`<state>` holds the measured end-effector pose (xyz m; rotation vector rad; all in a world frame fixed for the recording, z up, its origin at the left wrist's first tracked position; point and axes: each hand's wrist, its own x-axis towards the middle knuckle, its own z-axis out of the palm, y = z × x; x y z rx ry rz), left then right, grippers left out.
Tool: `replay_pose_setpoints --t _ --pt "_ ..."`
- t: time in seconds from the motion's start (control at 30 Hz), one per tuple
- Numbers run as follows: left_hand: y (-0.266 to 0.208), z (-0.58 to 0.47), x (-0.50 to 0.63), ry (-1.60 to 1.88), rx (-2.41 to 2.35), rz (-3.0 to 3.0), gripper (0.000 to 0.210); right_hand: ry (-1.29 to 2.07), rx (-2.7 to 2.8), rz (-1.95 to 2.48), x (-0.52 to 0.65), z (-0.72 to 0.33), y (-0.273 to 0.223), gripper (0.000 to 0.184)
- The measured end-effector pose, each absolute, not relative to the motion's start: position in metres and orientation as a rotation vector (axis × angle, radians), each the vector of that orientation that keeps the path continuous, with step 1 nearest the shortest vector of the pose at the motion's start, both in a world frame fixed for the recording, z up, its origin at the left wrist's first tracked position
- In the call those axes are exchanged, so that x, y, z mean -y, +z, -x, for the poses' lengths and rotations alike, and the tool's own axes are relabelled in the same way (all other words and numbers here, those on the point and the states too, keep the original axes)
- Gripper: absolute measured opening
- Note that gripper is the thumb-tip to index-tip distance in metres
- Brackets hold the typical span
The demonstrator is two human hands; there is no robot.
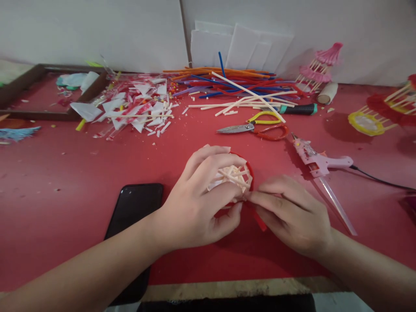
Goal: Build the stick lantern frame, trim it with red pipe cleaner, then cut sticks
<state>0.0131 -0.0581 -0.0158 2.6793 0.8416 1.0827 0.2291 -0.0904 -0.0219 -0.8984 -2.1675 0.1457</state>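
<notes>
1. The left hand (198,197) is curled around a pale lattice piece (234,175), gripping it near the middle of the red tabletop (81,173).
2. The right hand (295,216) has its fingertips at the piece's near-right edge, by a red strip (260,222) that runs along the rim; blur and overlap mean I cannot tell whether they pinch it.
3. The strip's loose near end could spring away if finger pressure slackened.
4. Squeezing too hard with the left hand could bend the thin lattice.
5. A rightward swing of the right hand could knock the glue gun (320,164) by its protruding clear stick (338,206).
</notes>
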Motion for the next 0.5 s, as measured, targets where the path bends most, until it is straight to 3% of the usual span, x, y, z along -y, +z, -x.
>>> replay_pose_setpoints --t 0.5 --pt "-0.014 -0.0137 0.0583 1.068 -0.795 -2.661 0.009 0.218 2.142 0.92 0.0928 -0.2267 -0.0183 0.011"
